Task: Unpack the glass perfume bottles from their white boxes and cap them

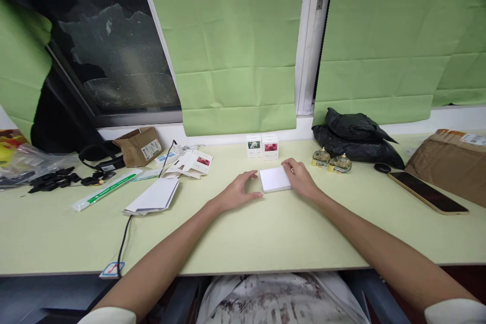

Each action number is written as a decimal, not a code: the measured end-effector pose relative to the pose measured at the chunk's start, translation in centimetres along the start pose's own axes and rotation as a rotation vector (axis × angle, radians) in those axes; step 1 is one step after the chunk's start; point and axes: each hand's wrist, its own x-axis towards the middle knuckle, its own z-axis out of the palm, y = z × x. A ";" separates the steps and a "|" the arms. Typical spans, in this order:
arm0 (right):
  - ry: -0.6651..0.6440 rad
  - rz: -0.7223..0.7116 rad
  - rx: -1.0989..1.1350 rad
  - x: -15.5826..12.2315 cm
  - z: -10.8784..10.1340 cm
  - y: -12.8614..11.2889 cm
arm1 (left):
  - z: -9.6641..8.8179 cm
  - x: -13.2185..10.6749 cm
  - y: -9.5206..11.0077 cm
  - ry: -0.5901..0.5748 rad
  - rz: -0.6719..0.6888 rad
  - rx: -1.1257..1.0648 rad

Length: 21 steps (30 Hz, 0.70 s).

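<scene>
A flat white square card (275, 179) lies on the pale green table (266, 233), straight ahead of me. My left hand (239, 191) rests palm down at its left edge, fingers curved and apart, thumb touching the card's near left corner. My right hand (299, 177) lies at the card's right edge, fingers bent over its far right corner. Neither hand lifts the card. Just behind it stand two small white boxes, one with a green picture (253, 145) and one with a red picture (270, 147).
Two small round glass bottles (331, 160) stand right of my hands, before a black plastic bag (353, 136). A phone (427, 192) and a brown parcel (451, 159) lie far right. Folded white cartons (154, 196), a black cable (125, 233), a cardboard box (138, 147) and black clips (56, 178) lie left.
</scene>
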 end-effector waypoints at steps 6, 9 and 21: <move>0.043 0.096 0.300 0.8 -0.5 -0.1 | 0.2 0.1 1.4 0.002 0.133 -0.064; -0.090 0.156 0.418 0.9 -0.6 -0.1 | 0.5 0.0 1.9 -0.041 0.196 -0.104; -0.324 -0.258 -0.163 0.0 0.1 1.2 | 0.0 -0.5 3.0 -0.125 0.190 -0.062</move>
